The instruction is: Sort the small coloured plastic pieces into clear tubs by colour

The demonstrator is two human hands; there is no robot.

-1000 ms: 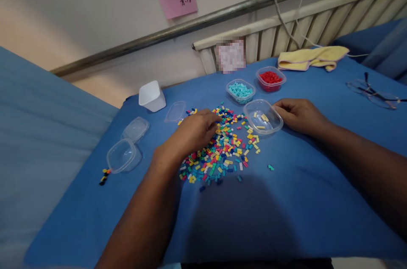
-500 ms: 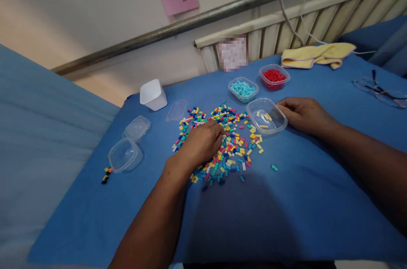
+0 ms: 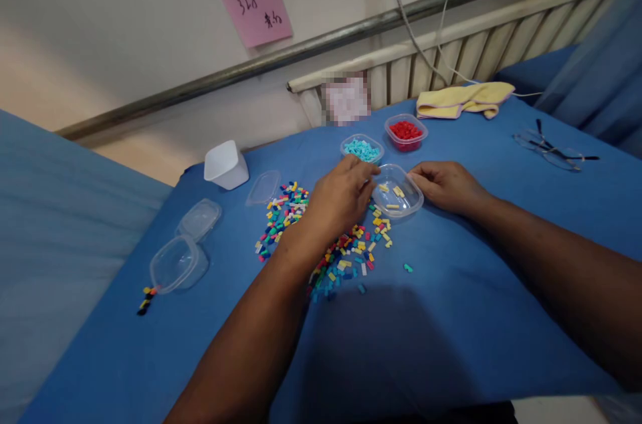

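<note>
My right hand (image 3: 448, 186) has its thumb and fingers closed on the right rim of a clear plastic container (image 3: 414, 205), which holds a few pale yellow building bricks (image 3: 398, 191). At the left side of this container is my left hand (image 3: 344, 193), its fingers bent together over the rim. Whatever those fingers may hold is too small or hidden to make out. Under and around my left hand lies a loose pile of small multicoloured bricks (image 3: 351, 251), partly covered by the hand and forearm. A single green brick (image 3: 408, 268) lies apart from the pile.
Behind stand a tub of light blue bricks (image 3: 362, 149) and a tub of red bricks (image 3: 405, 132). To the left are a white container (image 3: 227, 166), clear lids (image 3: 263, 187) and a clear tub (image 3: 173, 265). A yellow cloth (image 3: 461, 101) and eyeglasses (image 3: 549, 148) lie right.
My left hand has gone from the middle of the brick pile rightward to the clear container's rim. My right hand stays at the container. The whole view has shifted somewhat.
</note>
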